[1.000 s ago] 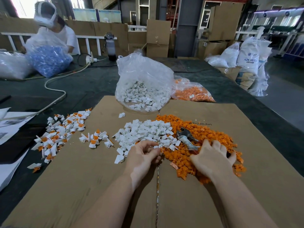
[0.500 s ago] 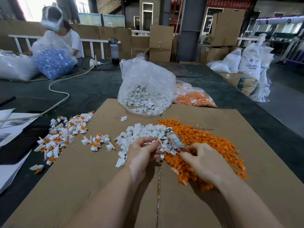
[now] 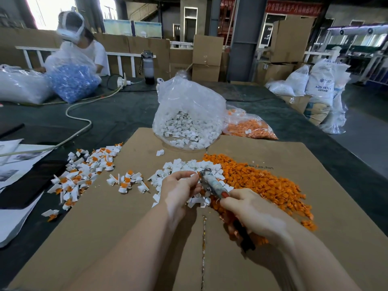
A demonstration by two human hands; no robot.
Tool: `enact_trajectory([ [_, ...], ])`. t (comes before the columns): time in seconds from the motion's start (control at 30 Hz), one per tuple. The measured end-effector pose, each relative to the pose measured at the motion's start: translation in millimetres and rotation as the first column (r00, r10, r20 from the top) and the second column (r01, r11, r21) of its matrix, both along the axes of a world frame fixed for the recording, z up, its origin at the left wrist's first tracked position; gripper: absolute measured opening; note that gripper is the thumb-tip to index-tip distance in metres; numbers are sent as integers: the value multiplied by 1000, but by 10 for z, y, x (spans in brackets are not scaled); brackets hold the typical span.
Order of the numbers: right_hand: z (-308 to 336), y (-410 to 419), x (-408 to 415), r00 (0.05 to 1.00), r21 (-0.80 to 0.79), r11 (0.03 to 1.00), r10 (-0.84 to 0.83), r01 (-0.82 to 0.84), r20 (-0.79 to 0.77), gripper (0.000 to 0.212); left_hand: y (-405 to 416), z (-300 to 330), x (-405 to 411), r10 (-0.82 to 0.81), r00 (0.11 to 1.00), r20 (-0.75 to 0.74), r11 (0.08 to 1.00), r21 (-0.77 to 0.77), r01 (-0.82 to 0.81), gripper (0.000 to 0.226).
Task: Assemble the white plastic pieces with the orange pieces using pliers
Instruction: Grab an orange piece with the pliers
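Observation:
My right hand (image 3: 254, 213) grips the handles of the pliers (image 3: 212, 183), whose jaws point up and left. The jaws meet a small white piece (image 3: 194, 175) that my left hand (image 3: 178, 187) pinches at its fingertips. Both hands hover over the seam between a heap of loose white pieces (image 3: 189, 166) and a wide heap of orange pieces (image 3: 258, 181) on a brown cardboard sheet (image 3: 117, 238). Whether an orange piece sits in the white one is hidden by my fingers.
Assembled white-and-orange pieces (image 3: 84, 171) lie at the left, with a smaller cluster (image 3: 126, 181) nearer me. A clear bag of white pieces (image 3: 186, 122) and a bag of orange pieces (image 3: 247, 127) stand behind. Papers (image 3: 16, 164) and a cable (image 3: 79, 116) lie left; a person (image 3: 79, 49) sits opposite.
My right hand picked the pliers up off the orange heap and swung their jaws to the piece in my left hand, which rose slightly. The camera moved closer.

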State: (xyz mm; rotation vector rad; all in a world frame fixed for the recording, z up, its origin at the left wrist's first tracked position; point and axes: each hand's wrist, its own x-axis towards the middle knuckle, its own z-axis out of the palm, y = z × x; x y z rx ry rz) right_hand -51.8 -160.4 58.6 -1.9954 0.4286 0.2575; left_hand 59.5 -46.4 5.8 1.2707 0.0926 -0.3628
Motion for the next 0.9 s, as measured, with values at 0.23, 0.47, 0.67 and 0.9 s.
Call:
enact_trajectory([
  [0.23, -115, 27, 42, 992, -224, 974, 1, 27, 128, 21, -26, 19, -31, 29, 999, 18, 1000, -8, -29, 5],
  [0.47, -259, -124, -39, 944, -339, 903, -169, 264, 284, 34, 22, -41, -116, 30, 999, 38, 998, -47, -28, 6],
  [0.67, -457, -431, 0, 928, -797, 476, -218, 372, 303, 51, 46, -204, -297, -138, 967, 212, 983, 148, 108, 22],
  [0.9, -582, -414, -16, 950, -928, 210, -135, 306, 282, 60, 46, -252, -325, -219, 903, 371, 930, 359, 78, 28],
])
